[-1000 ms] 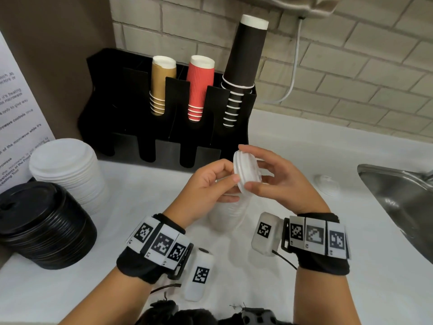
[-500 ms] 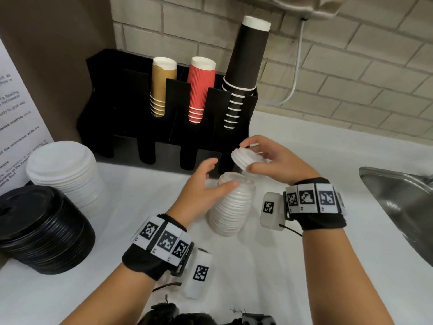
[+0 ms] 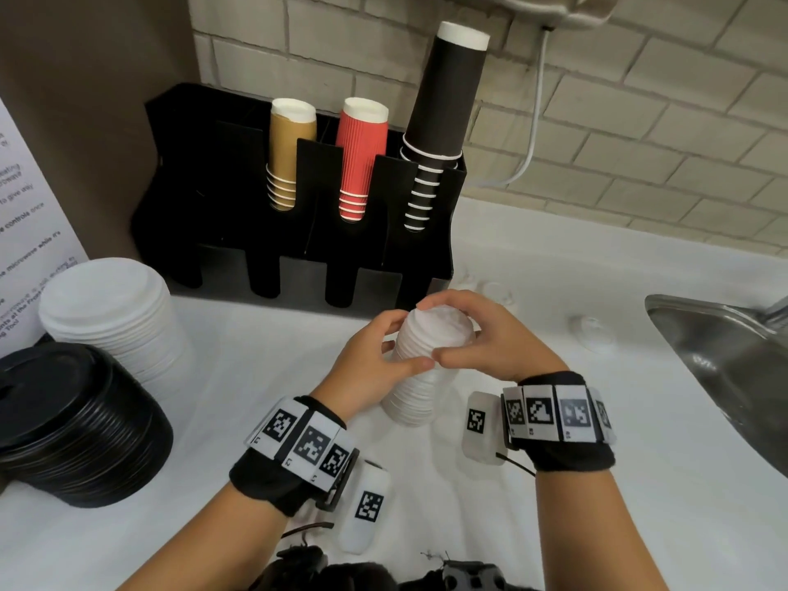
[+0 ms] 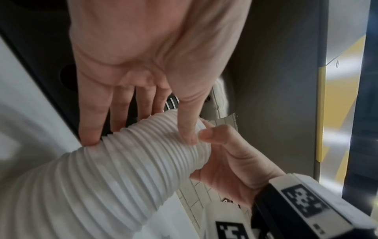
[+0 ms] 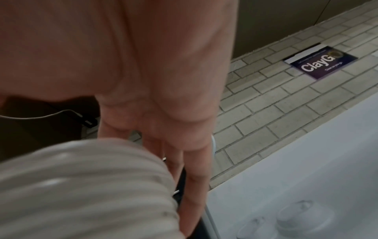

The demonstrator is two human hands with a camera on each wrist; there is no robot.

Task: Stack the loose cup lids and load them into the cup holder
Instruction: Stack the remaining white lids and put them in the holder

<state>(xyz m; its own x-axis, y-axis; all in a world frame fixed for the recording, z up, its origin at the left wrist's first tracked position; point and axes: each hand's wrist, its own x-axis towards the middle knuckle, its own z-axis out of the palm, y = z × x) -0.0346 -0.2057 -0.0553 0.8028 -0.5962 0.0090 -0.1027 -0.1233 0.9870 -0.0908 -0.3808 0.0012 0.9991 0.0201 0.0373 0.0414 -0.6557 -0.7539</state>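
A tall stack of small white lids [image 3: 420, 390] stands on the white counter just in front of the black cup holder [image 3: 239, 172]. My left hand [image 3: 394, 343] grips the stack's upper part from the left, thumb in front. From the right, my right hand [image 3: 458, 332] curls over and round the top. In the left wrist view the ribbed stack [image 4: 122, 161] sits between my thumb and fingers, and the two thumbs almost meet. Two loose clear lids [image 3: 592, 330] [image 3: 494, 290] lie on the counter to the right.
The holder's upper slots carry tan [image 3: 290, 155], red [image 3: 362, 159] and black cups [image 3: 443, 104]. A stack of large white lids [image 3: 111, 309] and one of black lids [image 3: 72, 420] stand at the left. A steel sink [image 3: 725, 356] is at the right.
My right hand carried a single white lid down onto the top of the stack. Both hands have since closed round the stack's top.
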